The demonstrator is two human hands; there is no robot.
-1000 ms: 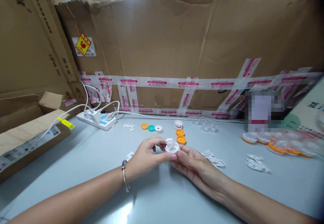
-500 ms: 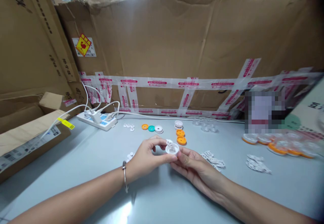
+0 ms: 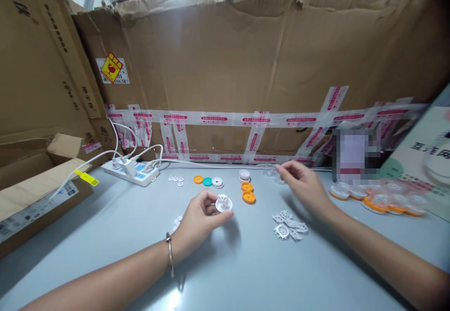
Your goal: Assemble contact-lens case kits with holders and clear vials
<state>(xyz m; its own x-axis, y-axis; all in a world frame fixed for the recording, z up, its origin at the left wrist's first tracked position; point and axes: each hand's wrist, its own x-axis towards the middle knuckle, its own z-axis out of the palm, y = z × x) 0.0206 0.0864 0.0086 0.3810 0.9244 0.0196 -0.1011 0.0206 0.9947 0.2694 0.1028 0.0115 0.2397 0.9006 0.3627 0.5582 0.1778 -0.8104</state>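
Note:
My left hand is closed on a small round white plastic part, held just above the grey table. My right hand reaches far over the table to a cluster of clear plastic pieces by the cardboard wall. Its fingers are pinched together there; whether they hold a piece I cannot make out. Flat white cut-out pieces lie between the two hands. Orange rings and a white ring stack sit beyond my left hand.
A taped cardboard wall closes off the back. A white power strip with cables sits at back left beside an open carton. Orange, teal and white rings lie in a row. Assembled orange-and-clear parts are at right.
My right hand has let go of the white part and moved up and right to the clear pieces. My left hand keeps the part and has shifted slightly left.

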